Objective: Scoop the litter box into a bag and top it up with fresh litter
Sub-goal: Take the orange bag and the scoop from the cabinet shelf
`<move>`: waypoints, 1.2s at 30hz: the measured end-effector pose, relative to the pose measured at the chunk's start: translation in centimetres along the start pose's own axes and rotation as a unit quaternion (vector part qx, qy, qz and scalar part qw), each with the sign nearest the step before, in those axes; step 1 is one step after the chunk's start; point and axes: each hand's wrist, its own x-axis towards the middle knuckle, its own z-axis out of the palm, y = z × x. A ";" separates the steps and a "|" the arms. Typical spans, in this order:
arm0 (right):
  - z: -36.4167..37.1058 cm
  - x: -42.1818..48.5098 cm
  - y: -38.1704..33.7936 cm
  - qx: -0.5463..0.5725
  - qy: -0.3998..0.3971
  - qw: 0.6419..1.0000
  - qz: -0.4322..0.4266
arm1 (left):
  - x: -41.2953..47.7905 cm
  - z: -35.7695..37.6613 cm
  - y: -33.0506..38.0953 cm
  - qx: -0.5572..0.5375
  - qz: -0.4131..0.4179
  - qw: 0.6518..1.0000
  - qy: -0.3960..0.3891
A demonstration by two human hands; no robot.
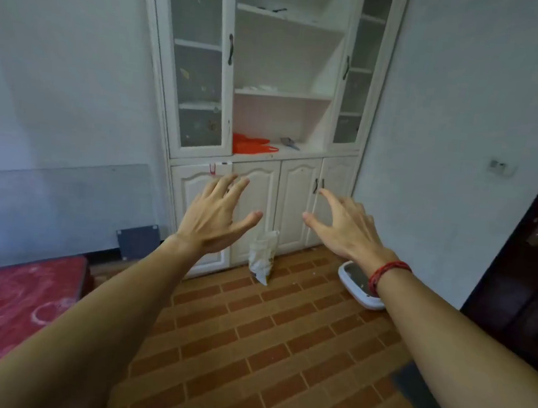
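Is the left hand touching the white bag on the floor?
Apart. In the head view, the left hand is open in the air, and a cabinet door shows between its thumb and the white bag.

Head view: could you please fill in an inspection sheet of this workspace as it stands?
Surface: brown brick-pattern tiled floor, with a few pale specks near the box.
Job's things: white plastic litter box on the floor by the right wall, partly covered in this view; crumpled white bag standing against the white wooden cabinet; flat orange plastic bags and small grey scoop on its counter.
Clutter: red patterned mattress at left; dark square panel leaning on the wall.
Grippers: left hand and right hand raised, fingers spread, holding nothing.
Cables: nothing seen.
Surroundings: dark door with a lever handle at right.
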 end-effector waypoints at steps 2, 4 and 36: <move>1.2 0.8 0.1 -0.013 -0.006 1.000 0.000 | 0.7 1.3 -1.0 0.001 -0.003 1.000 -0.009; 2.9 1.7 0.4 -0.020 -0.019 1.000 0.006 | 1.3 3.1 -2.4 0.010 -0.008 1.000 -0.022; 20.5 34.2 9.9 -0.033 -0.077 0.994 0.068 | 29.1 27.8 -18.3 -0.032 0.009 0.996 -0.084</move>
